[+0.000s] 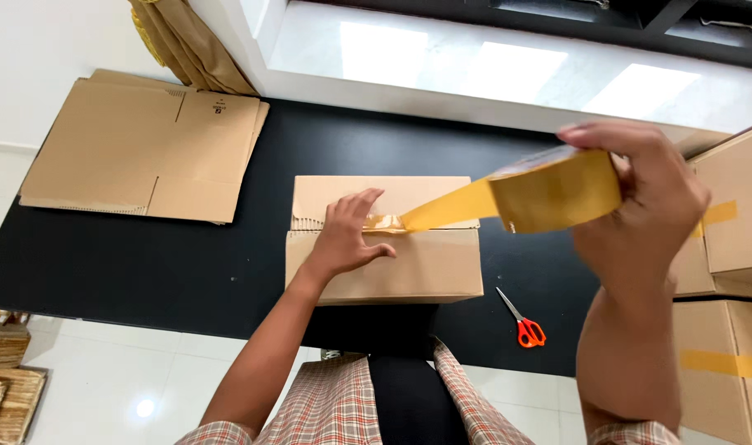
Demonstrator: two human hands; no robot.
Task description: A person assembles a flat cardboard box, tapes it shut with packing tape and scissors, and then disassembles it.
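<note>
Your left hand (349, 235) lies flat and open, fingers spread, on top of a closed cardboard box (384, 264). It grips nothing; it presses the free end of a strip of brown packing tape (446, 208) down where the two top flaps meet, near the left end of the seam. Your right hand (640, 206) is raised to the right of the box and closed around a roll of the same tape (557, 191), thumb and fingers wrapped over its edge. The strip runs taut from under your left fingers up to the roll, lifted clear of the box along most of its length.

The box sits in the middle of a black table (145, 264), just in front of you. By my reading you are at the start of sealing the top seam: the tape is anchored but not yet laid along it. The next move would call for bringing the roll low and pulling it straight along the seam, keeping the strip centred over the gap while the left hand holds firm.

Red-handled scissors (524, 323) lie on the table to the right of the box. Further right stand taped boxes (730, 247). To the left lies a stack of flattened cartons (137, 148).
</note>
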